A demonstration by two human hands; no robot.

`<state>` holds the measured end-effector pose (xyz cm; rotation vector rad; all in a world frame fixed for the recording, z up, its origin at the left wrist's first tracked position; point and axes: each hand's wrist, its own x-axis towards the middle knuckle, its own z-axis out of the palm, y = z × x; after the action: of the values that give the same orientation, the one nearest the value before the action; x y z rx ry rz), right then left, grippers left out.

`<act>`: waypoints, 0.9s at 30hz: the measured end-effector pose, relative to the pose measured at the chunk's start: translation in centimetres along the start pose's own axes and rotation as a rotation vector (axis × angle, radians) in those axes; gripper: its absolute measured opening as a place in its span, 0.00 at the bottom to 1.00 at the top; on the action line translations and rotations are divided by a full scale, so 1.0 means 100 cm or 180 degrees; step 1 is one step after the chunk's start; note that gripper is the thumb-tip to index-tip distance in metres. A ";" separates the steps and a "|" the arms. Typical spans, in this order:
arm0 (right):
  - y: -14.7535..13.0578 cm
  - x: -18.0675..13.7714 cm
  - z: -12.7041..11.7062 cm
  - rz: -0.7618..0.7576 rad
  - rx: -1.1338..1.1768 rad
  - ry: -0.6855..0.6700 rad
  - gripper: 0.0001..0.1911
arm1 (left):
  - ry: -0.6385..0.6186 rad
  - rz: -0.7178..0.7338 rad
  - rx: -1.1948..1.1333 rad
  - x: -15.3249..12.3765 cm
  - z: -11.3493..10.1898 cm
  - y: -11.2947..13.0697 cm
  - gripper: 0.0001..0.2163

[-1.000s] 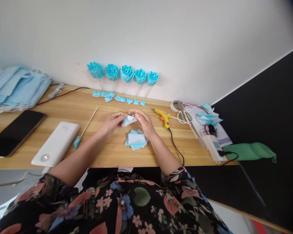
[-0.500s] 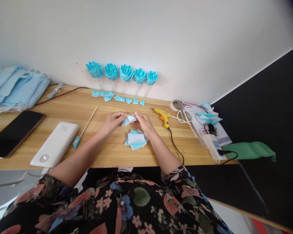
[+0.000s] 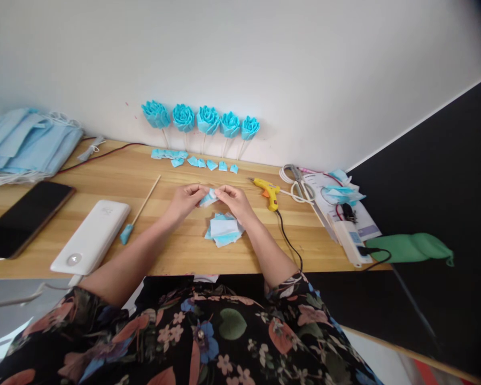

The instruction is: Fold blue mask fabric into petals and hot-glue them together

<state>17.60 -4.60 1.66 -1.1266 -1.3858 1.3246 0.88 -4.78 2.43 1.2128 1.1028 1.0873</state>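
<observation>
A small blue-and-white piece of mask fabric (image 3: 208,198) is pinched between my two hands above the wooden table (image 3: 176,251). My left hand (image 3: 187,200) grips its left side, and my right hand (image 3: 234,202) closes on its right side, partly covering it. Just below them lies a loose pile of cut fabric pieces (image 3: 224,229), blue and white. Beyond my hands, several folded blue petals (image 3: 211,165) are lined up near the wall. To the left rests a thin wooden stick (image 3: 146,200) with a blue rolled tip at its near end.
Several blue fabric flowers (image 3: 207,120) on sticks lean against the wall. A yellow glue gun (image 3: 269,193) and scissors (image 3: 300,187) lie right, near a power strip (image 3: 348,240). A power bank (image 3: 91,235), a phone (image 3: 26,219) and stacked face masks (image 3: 26,141) are left.
My right hand has shifted slightly left along the fabric piece, and its fingers now cover more of it. Less of the piece shows. My left hand stays in place.
</observation>
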 end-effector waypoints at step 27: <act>0.012 0.003 -0.007 -0.0454 -0.0200 0.0172 0.16 | -0.0303 0.0046 0.0025 0.001 -0.001 -0.007 0.14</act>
<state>18.24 -4.16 0.48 -1.0760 -1.4489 1.1487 0.77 -4.72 1.70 1.2676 1.0275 1.0264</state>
